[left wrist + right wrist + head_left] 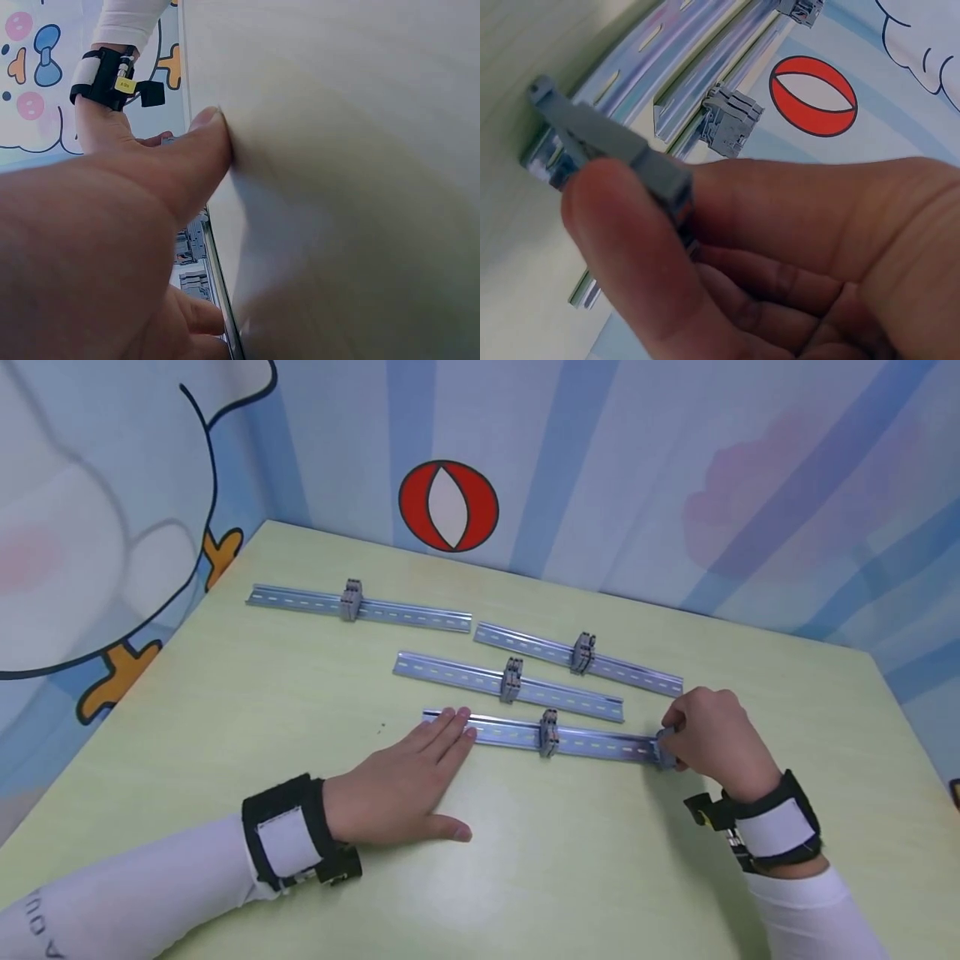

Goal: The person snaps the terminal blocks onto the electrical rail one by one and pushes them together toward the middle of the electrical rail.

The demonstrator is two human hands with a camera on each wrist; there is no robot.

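My left hand (397,789) lies flat, straight fingertips pressing on the left end of the front metal DIN rail (498,732), thumb spread on the table. A grey terminal block (549,733) sits clipped across that rail near its middle. At the rail's right end, my right hand (712,739) pinches another grey terminal block (626,142) between thumb and fingers. In the right wrist view this block overlaps the rail's end, tilted, its narrow foot pointing away from the hand. My fingers hide part of it.
Behind the front rail lie a middle rail (457,673), a rear right rail (637,675) and a rear left rail (420,615), each carrying grey terminal blocks near its middle. A cartoon-printed wall (637,468) stands along the back edge of the pale table (525,860).
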